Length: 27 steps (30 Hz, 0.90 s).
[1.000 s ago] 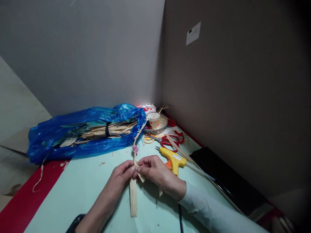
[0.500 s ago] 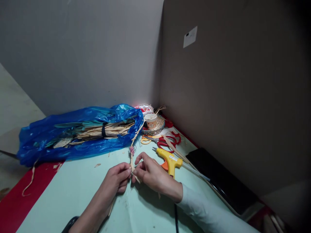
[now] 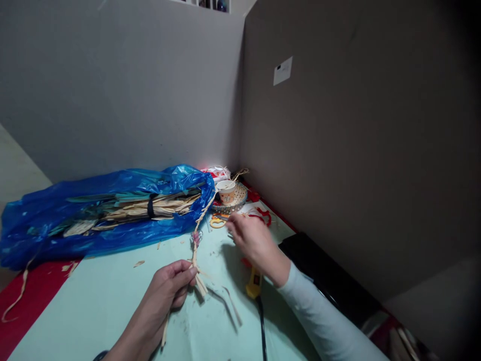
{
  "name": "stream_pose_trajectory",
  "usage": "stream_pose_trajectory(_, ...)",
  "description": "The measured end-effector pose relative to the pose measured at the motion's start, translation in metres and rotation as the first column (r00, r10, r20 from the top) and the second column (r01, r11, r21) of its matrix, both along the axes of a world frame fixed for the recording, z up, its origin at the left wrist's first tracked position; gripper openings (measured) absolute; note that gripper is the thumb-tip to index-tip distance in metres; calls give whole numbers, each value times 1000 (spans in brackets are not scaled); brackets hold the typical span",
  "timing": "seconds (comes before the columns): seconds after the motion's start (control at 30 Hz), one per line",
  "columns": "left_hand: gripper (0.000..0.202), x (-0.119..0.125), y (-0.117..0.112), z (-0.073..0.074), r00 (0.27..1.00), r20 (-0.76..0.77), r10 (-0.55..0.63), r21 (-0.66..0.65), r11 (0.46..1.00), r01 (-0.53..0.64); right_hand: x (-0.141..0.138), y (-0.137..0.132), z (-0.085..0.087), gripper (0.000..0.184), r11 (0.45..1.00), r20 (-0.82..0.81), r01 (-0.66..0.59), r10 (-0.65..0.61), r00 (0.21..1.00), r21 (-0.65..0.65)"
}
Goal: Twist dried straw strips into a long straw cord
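Note:
My left hand point(image 3: 169, 288) pinches the near end of a braid of pale dried plant strips point(image 3: 203, 216), with loose strip ends fanning out past the fingertips. A small pink piece point(image 3: 196, 238) sits on the braid just beyond that hand. My right hand point(image 3: 259, 245) is raised over the table to the right, apart from the braid. Its fingers are smeared by motion. Beneath it, a yellow glue gun point(image 3: 254, 285) is partly covered. Beyond its fingers lie red-handled scissors point(image 3: 266, 215), partly hidden, and a yellow scissor handle point(image 3: 217, 223).
A blue plastic bag point(image 3: 124, 235) holding a tied bundle of dried strips point(image 3: 165, 205) lies at the back left. A patterned paper cup point(image 3: 226, 192) stands on a woven tray point(image 3: 240, 196). At the right is a flat black object point(image 3: 323, 271). Grey panels point(image 3: 112, 100) enclose the back.
My right hand has let go of the braid and moved up and right, over the glue gun and scissors. My left hand still holds the braid. The view has shifted slightly.

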<state>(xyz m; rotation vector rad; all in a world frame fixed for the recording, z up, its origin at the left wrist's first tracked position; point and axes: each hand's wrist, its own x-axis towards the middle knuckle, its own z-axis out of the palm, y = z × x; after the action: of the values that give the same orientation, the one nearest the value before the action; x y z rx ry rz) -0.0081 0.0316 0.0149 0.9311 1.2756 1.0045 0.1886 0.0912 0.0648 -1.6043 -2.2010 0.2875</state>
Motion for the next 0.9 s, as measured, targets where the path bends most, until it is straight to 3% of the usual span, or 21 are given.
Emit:
stream_pose_trajectory(0.03, 34, 0, -1, -1, 1000, -2, -1, 3, 1000, 1, 7, 8, 2, 21, 985, 103, 153, -161, 982, 78)
stream_pose_trajectory(0.1, 33, -1, -2, -3, 1000, -1, -13, -1, 1000, 13, 17, 22, -1, 21, 965, 147, 237, -251, 957, 110)
stream_pose_trajectory(0.23, 30, -3, -1, -7, 999, 33, -38, 10, 999, 37, 24, 39, -16, 20, 964, 161, 258, -266, 951, 67)
stream_pose_trajectory(0.33, 30, -3, 1, -7, 996, 78, -43, 17, 999, 42, 25, 40, -14, 23, 970, 107, 233, -239, 965, 64)
stream_pose_trajectory(0.43, 31, -4, 2, -5, 991, 128, -35, 3, 999, 35, 24, 29, -2, 24, 994, 24, 103, -104, 994, 20)
stream_pose_trajectory(0.5, 32, -4, 1, -3, 986, 168, -16, -9, 1000, 18, 19, 18, 4, 27, 988, -140, -117, 103, 985, -100)
stream_pose_trajectory(0.57, 32, -3, 1, 0, 981, 193, 2, -9, 1000, 0, 11, 5, 5, 28, 885, -426, -397, 271, 863, -243)
stream_pose_trajectory(0.63, 31, -2, 1, 3, 980, 200, 12, -8, 1000, -10, 2, -6, 4, 27, 775, -573, -539, 288, 767, -332)
stream_pose_trajectory(0.7, 31, -2, 1, 4, 980, 199, 19, -21, 1000, -15, -6, -14, 2, 25, 749, -549, -541, 287, 785, -383)
stream_pose_trajectory(0.9, 27, -1, -1, 5, 982, 190, -19, -19, 1000, 23, -15, -28, -4, 20, 853, -332, -441, 345, 878, -280)
